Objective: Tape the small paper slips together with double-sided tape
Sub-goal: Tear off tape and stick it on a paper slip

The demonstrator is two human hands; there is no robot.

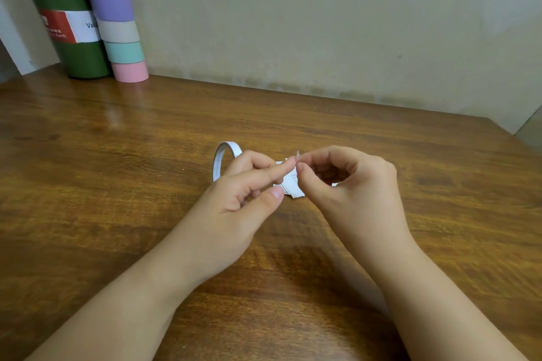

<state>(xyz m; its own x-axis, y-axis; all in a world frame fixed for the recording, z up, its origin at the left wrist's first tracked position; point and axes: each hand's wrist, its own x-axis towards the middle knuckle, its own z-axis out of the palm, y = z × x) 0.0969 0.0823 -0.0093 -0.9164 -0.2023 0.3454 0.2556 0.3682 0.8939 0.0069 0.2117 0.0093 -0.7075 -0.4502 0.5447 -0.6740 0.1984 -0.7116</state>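
Wooden table fills the lower field, its far edge meeting a pale plastered wall. At the table's far left corner stands a green bottle bearing a red-and-white label, and just beside it, touching or nearly so, a stack of tape rolls in teal, grey, purple and pink bands.

Both forearms enter from the bottom edge and converge above the table's centre. Left hand: forefinger extended toward the right, thumb raised beneath it, remaining fingers curled; a small white piece of tape sticks up at the forefinger's tip. Right hand: fingers curled inward, thumb and forefinger closed in a narrow pinch at that same piece. Whether the left fingertip grips the piece or merely touches it cannot be told.

Roll of double-sided tape, white and thin, stands on edge on the table just behind the left hand, partly hidden by its knuckles.

Paper slips, small, white and faintly printed, lie on the table under and between the two hands.
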